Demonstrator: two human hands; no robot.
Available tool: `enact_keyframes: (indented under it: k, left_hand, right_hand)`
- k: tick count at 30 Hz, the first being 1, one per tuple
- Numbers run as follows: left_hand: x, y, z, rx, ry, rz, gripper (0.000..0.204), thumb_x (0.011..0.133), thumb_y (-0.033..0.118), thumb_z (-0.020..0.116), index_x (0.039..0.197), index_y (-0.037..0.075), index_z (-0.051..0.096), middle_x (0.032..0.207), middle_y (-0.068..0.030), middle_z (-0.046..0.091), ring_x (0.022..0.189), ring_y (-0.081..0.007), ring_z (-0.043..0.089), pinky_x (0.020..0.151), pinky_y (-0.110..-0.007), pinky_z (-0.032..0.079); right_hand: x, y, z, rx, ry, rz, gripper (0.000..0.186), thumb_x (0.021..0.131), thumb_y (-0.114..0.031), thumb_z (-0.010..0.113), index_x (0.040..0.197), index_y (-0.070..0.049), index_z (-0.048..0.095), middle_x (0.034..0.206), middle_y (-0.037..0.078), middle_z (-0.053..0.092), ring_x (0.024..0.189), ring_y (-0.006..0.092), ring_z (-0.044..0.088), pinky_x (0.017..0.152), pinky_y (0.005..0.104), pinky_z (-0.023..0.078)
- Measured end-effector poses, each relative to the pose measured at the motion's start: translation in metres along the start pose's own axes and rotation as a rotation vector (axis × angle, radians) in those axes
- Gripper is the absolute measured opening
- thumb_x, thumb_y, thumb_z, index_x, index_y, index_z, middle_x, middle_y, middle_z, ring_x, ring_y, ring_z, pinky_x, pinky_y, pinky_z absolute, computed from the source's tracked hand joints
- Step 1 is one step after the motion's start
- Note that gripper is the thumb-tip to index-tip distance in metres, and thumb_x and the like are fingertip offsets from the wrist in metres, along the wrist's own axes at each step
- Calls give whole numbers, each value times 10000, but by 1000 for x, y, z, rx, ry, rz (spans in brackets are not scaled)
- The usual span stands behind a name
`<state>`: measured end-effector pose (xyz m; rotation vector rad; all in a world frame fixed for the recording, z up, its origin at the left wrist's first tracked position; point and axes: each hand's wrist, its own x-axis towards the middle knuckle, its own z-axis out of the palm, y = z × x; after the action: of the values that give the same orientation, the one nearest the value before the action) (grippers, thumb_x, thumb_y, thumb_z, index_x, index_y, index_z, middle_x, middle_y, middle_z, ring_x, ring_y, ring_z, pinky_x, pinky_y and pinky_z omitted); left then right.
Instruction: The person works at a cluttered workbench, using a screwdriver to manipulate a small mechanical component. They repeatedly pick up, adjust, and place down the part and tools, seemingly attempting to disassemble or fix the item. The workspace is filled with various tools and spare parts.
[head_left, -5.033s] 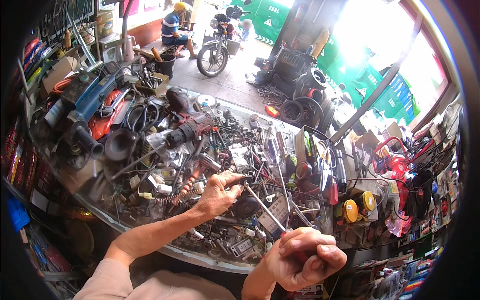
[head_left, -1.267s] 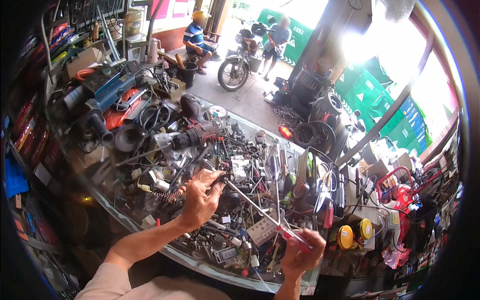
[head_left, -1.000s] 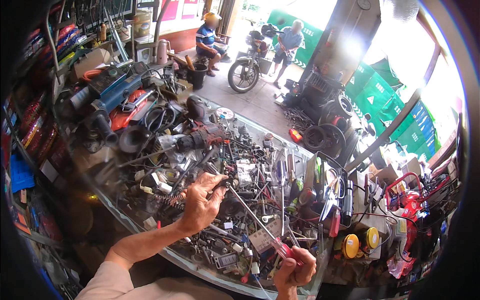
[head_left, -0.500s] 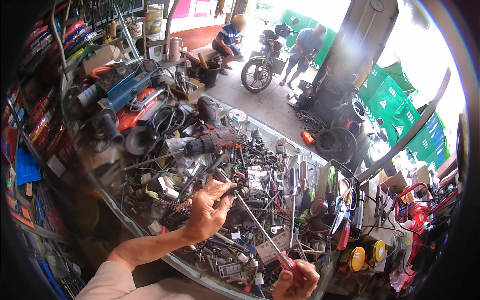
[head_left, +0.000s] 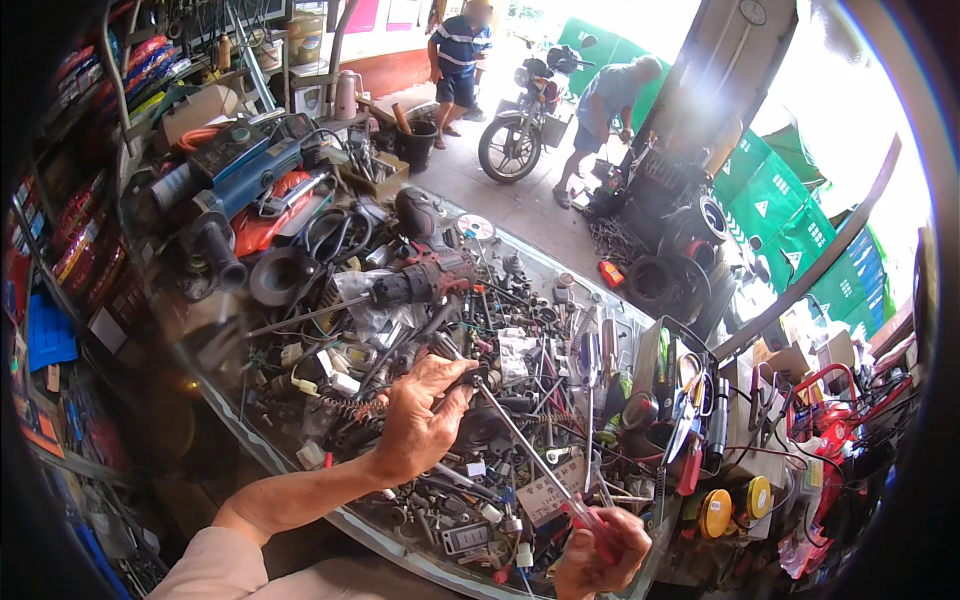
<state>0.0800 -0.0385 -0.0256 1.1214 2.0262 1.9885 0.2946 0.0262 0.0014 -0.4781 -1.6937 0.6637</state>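
Note:
My left hand is closed over the workbench, pinching a small dark part between thumb and fingers. My fingers hide much of that part. In my right hand, at the bench's near edge, is a long screwdriver with a clear red handle. Its thin metal shaft slants up and left, and the tip meets the small part. Beneath both hands lies a dense heap of loose hardware, with a coil spring beside my left hand and a piece of cardboard under the shaft.
A red and black cordless drill lies beyond my left hand. Scissors, yellow round reels and cables crowd the right side. Past the bench stand a motorcycle, a person in a striped top and a bending person.
My right hand and the screwdriver handle have shifted slightly right; my left hand stays nearly still. The person in stripes has stood up from sitting, and the other person now bends toward the right.

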Motion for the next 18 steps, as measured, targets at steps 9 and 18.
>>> enact_keyframes:
  k: [9,18]
  left_hand:
    - [-1,5,-2,76,-14,59,282,815,-45,622,1095,-36,650,925,-141,655,843,-262,628,783,-329,485]
    - [1,6,-1,59,-21,57,290,808,-75,634,1093,-27,660,896,-138,660,787,-218,631,723,-312,498]
  right_hand:
    - [-15,11,-13,3,40,142,328,878,-148,709,1095,44,556,948,168,649,740,201,659,623,211,508]
    - [15,-3,-4,-9,-25,-74,383,808,-91,742,1116,31,550,957,163,653,828,249,627,727,364,513]
